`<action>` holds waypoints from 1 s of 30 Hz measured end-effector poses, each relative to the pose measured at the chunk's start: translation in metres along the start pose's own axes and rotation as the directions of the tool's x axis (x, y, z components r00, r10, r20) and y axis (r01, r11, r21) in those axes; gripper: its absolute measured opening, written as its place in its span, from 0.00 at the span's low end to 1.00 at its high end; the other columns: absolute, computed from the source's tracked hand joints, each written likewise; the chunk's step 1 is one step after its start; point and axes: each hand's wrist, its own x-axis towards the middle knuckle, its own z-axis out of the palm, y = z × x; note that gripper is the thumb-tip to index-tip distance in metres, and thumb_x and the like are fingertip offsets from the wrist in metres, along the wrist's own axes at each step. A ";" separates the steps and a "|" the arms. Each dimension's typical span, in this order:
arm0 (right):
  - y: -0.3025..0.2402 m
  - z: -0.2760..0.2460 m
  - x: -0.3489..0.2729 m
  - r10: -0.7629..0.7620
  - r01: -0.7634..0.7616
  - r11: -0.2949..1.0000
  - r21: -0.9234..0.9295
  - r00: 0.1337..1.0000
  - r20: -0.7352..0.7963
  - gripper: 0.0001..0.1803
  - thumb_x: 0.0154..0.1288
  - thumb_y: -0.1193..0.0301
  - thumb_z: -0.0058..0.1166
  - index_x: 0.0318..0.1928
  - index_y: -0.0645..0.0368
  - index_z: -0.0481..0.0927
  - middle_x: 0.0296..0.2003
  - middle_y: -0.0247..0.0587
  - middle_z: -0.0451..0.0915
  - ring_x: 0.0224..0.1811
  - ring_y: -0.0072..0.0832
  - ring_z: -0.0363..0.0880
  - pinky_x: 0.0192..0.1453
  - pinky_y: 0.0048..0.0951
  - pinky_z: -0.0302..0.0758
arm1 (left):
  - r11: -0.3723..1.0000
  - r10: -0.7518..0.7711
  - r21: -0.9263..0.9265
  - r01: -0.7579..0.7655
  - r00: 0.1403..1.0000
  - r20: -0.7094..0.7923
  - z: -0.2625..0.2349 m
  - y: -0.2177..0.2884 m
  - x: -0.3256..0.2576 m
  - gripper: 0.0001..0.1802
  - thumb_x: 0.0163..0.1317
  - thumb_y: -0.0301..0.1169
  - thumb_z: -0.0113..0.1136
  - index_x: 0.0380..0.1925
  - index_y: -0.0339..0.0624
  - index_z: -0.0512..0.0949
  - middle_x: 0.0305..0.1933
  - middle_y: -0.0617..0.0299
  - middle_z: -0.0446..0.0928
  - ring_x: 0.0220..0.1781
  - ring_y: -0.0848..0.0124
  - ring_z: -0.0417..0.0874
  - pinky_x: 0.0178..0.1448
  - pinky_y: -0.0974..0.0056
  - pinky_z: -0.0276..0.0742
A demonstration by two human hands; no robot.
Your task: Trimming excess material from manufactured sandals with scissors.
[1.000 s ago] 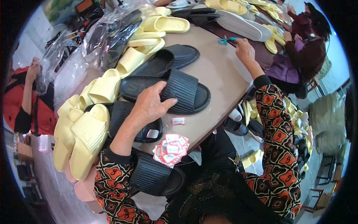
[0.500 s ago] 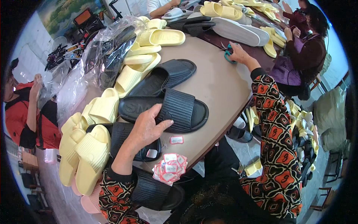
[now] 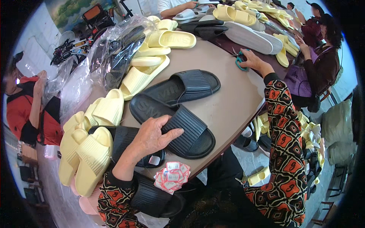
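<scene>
A pair of black slide slippers lies on the tan tabletop before me. The nearer slide [image 3: 188,129] has a ribbed strap, and my left hand [image 3: 152,133] grips its side, thumb against the strap and the other fingers partly hidden. Beyond it, the second slide [image 3: 190,88] touches it at the heel, toe angled away to the right. A fine thread shows by its strap. At the far right of the tabletop, my right hand [image 3: 255,62] holds scissors [image 3: 241,60] with teal handles. A pile of red-bordered paper labels [image 3: 172,177] sits near my left wrist.
Yellow slides [image 3: 100,150] line the table's left side, with clear plastic bags [image 3: 85,72] behind them. More black slides [image 3: 156,195] lie by my left forearm. Grey slides [image 3: 249,38] stand at the far side. People sit left, right and opposite. Footwear lies on the floor at right.
The black slides have shifted and turned, the nearer one's toe swinging towards me. My left hand moved slightly with it. The single label beside the slide no longer shows.
</scene>
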 end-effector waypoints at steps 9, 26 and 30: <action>-0.043 -0.026 0.000 0.443 -0.404 0.853 0.330 0.895 -0.049 0.27 0.54 0.53 0.53 0.47 0.63 0.74 0.43 0.59 0.74 0.49 0.49 0.73 0.56 0.43 0.69 | 0.977 -0.075 -0.197 0.081 0.996 0.041 0.003 -0.008 -0.008 0.17 0.55 0.37 0.63 0.34 0.32 0.75 0.28 0.50 0.78 0.32 0.66 0.79 0.41 0.63 0.73; -0.130 -0.109 -0.092 0.307 -0.459 0.552 0.696 0.888 0.342 0.39 0.46 0.63 0.61 0.57 0.70 0.64 0.35 0.52 0.80 0.33 0.35 0.81 0.40 0.32 0.75 | 0.969 -0.048 -0.231 0.089 0.983 0.178 -0.003 -0.014 -0.003 0.15 0.60 0.33 0.58 0.40 0.31 0.74 0.37 0.61 0.78 0.40 0.77 0.74 0.49 0.68 0.70; -0.190 -0.152 -0.095 -0.065 -0.352 -0.210 0.912 0.936 0.346 0.38 0.49 0.62 0.62 0.59 0.68 0.64 0.38 0.44 0.79 0.32 0.25 0.78 0.34 0.23 0.75 | 0.970 -0.032 -0.233 0.071 0.986 0.165 -0.001 -0.018 -0.003 0.15 0.60 0.33 0.58 0.40 0.30 0.74 0.37 0.61 0.78 0.40 0.77 0.74 0.48 0.69 0.70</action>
